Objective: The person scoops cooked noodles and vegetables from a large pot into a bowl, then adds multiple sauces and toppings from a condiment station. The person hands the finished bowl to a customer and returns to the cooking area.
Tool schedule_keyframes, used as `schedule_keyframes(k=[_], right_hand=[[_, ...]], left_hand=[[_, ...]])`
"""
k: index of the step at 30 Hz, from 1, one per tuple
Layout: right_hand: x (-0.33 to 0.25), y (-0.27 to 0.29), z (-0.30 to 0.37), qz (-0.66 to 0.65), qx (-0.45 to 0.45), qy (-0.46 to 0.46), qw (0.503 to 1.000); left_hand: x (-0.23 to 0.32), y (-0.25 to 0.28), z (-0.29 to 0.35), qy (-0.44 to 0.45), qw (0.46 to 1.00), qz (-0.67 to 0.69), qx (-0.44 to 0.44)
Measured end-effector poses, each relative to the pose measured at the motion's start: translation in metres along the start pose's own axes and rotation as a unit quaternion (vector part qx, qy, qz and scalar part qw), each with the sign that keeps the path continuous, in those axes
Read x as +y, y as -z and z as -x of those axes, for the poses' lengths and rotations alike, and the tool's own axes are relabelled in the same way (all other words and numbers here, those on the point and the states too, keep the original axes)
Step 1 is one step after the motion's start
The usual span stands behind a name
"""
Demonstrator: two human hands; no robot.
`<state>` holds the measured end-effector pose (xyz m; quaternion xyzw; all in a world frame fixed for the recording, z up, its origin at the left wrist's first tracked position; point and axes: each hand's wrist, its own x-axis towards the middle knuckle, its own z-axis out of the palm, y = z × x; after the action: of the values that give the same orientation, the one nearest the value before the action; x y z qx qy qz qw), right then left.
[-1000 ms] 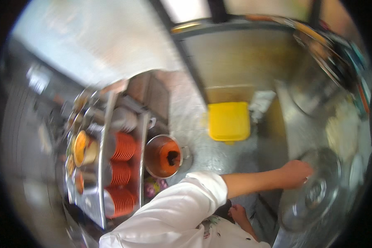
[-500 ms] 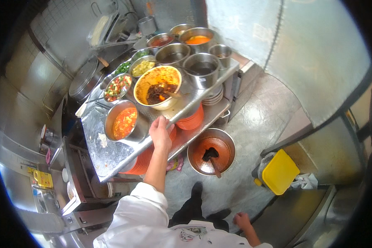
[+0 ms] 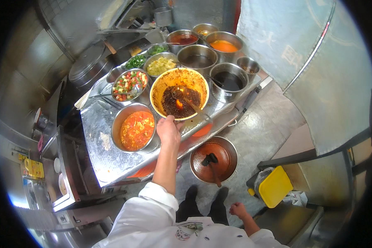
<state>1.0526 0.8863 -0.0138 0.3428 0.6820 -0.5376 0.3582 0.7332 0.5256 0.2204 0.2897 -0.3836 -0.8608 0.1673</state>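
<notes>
My left hand (image 3: 168,130) reaches over the counter's near edge, its fingers closed at the near rim of a yellow bowl (image 3: 157,107). The fingertips are partly hidden. Dark, oily chili paste (image 3: 169,104) fills the bowl's bottom, and a ladle (image 3: 192,106) leans in it with its handle toward me. Left of this hand stands a metal pot of red-orange soup (image 3: 137,131) with yellow bits. My right hand (image 3: 238,209) hangs low at my right side, loosely curled, with nothing seen in it. Beyond it on the floor is a large pot of red sauce (image 3: 199,156) with a dark-headed ladle (image 3: 213,165).
On the metal counter (image 3: 98,159) stand bowls of diced vegetables (image 3: 130,85), chopped greens (image 3: 136,62) and yellow pickles (image 3: 160,66). Behind are pots of dark liquid (image 3: 228,81) and orange sauce (image 3: 224,45). A yellow-lidded bin (image 3: 275,187) stands right. A pale curtain (image 3: 293,53) hangs far right.
My left hand has gone from the counter's edge to the near rim of the yellow bowl. The view has shifted and come closer to the counter. My right hand still hangs low.
</notes>
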Motion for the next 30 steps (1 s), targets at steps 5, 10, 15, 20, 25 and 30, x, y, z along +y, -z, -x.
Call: schedule_keyframes(k=[5,10,15,20,25,30], right_hand=[[-0.011,0.028,-0.04,0.042,-0.079,-0.005,0.996],[-0.033,0.045,-0.079,0.008,-0.14,-0.062,0.988],[-0.049,0.033,-0.102,-0.01,-0.15,-0.1,0.983],[-0.034,0.016,-0.128,0.046,-0.105,-0.082,0.99],[0.005,-0.018,-0.196,-0.01,-0.096,-0.09,0.991],[0.012,-0.077,-0.227,-0.209,-0.072,-0.14,0.965]], left_hand=[[-0.002,0.011,0.038,-0.043,0.999,-0.007,-0.006],[-0.003,0.021,0.103,-0.01,0.999,-0.033,-0.018],[-0.013,0.039,0.167,0.016,0.999,-0.03,-0.018],[-0.027,0.082,0.195,0.048,0.998,-0.032,-0.028],[-0.054,0.154,0.204,0.054,0.997,-0.059,0.001],[-0.064,0.235,0.217,0.047,0.991,-0.11,0.056]])
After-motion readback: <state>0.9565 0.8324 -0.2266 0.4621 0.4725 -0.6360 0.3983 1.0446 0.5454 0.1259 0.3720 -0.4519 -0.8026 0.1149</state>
